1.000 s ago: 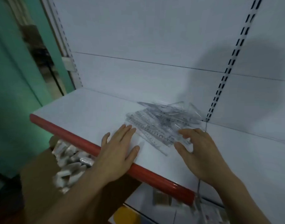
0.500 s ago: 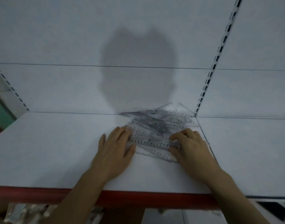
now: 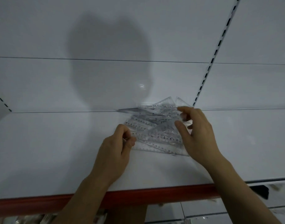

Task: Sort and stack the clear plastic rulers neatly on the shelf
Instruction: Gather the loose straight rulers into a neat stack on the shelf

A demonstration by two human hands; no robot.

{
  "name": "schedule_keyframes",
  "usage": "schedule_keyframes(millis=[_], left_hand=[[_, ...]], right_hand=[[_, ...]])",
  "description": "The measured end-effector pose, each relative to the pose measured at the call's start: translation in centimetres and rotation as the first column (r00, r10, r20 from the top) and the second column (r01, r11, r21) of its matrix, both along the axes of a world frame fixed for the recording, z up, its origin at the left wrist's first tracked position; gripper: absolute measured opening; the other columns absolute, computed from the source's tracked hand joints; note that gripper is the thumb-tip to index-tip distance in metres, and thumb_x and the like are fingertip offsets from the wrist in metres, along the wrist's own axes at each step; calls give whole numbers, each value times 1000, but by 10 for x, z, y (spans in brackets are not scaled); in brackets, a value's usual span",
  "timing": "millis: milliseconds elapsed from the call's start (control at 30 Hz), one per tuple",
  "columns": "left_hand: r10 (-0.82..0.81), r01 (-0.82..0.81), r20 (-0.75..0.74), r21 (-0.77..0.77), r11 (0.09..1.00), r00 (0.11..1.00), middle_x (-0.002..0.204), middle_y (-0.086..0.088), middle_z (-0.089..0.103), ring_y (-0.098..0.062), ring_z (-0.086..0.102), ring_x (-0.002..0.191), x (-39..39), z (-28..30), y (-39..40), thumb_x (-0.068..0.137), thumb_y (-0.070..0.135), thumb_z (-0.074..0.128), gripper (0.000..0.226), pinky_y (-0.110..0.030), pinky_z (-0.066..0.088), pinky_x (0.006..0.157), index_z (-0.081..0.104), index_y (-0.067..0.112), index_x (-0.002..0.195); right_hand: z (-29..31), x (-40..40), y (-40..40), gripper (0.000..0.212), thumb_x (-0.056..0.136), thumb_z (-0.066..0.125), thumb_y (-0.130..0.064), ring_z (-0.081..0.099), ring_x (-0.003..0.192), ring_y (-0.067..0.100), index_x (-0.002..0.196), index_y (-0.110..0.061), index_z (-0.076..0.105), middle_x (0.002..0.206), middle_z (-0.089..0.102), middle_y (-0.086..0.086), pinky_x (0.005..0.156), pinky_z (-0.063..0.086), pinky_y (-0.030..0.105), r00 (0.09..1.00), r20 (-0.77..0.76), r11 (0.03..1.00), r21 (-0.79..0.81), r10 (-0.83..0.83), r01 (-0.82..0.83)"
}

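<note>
Rulers [image 3: 156,126] of clear plastic, straight ones mixed with set squares, lie in a loose overlapping pile on the white shelf [image 3: 49,151], toward its back edge and just left of the slotted upright [image 3: 219,44]. At the pile's left end the left hand [image 3: 117,149] has its fingers curled in, pinching the ends of the nearest straight rulers. At the right end the right hand [image 3: 196,131] is held over the pile with thumb and bent fingers spread; whether they grasp a set square there cannot be told. A red strip [image 3: 154,196] runs along the shelf's front edge, beneath both forearms. A head-shaped shadow [image 3: 106,62] falls on the back panel.
</note>
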State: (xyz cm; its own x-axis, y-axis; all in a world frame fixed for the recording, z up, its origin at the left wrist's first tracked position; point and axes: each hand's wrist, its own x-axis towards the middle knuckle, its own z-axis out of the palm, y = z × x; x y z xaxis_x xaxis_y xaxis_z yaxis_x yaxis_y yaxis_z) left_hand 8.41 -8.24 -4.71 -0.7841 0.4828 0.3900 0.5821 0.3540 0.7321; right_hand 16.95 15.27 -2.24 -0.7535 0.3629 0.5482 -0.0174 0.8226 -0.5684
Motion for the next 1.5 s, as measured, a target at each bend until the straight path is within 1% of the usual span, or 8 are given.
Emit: schedule_keyframes(millis=[133,233,333,567,800,1067,1333,1500], left_hand=[[-1,-5,65,87,996,998,67,4,63,-6,52,50,-1,1,-2,103,23,46,11,-15,38,49,43,21,93],[-40,32,98,86,996,994,65,1,59,-7,47,48,-1,1,-3,103,26,46,13,-15,35,48,44,19,92],[-44,37,102,68,997,994,66,4,60,-7,48,48,-1,0,-5,104,23,46,11,-15,36,48,50,22,93],[-2,-1,83,42,999,997,72,8,62,-9,55,55,-3,-1,-4,105,21,42,19,-14,39,52,60,25,101],[3,-4,94,9,1000,996,70,9,62,-6,54,53,-3,-1,-3,105,20,42,21,-13,39,51,62,25,101],[15,-18,115,22,1000,993,76,9,63,-8,47,46,-4,-2,-3,105,18,41,23,-16,36,45,61,30,102],[65,-123,258,216,969,964,82,11,65,-8,58,62,-5,5,-1,99,50,48,30,-19,47,57,59,29,117],[32,-126,333,266,956,942,67,5,64,-5,56,59,-6,16,4,89,44,61,26,-20,47,58,69,20,94]], right_hand=[[-12,11,-6,35,97,63,-28,55,99,-1,131,-23,58,112,57,-12,79,45,11,997,44,994,-88,-58,62],[-28,13,-6,39,94,63,-41,50,110,5,128,-22,66,120,59,-12,95,48,32,957,289,991,117,32,-68],[-37,11,-8,51,91,49,-56,43,122,15,132,-30,63,130,54,-13,90,37,39,923,383,956,283,-36,-80],[-42,9,-8,49,92,41,-59,44,110,16,128,-34,64,111,51,-13,83,32,37,935,345,954,297,-76,-32],[-40,11,-12,20,93,55,-48,47,116,13,108,-38,63,114,54,-18,90,34,38,957,288,964,262,-40,-39],[-28,-1,-7,40,95,39,-51,48,112,19,121,-30,61,115,52,-9,94,35,40,908,419,919,352,16,-179],[-17,-14,-16,29,99,56,-32,52,101,16,126,-21,59,110,61,-6,85,39,34,979,173,902,399,106,-168],[-5,-12,-20,26,97,60,-18,56,95,7,122,-15,65,109,65,-6,85,42,20,952,121,911,280,281,-304]])
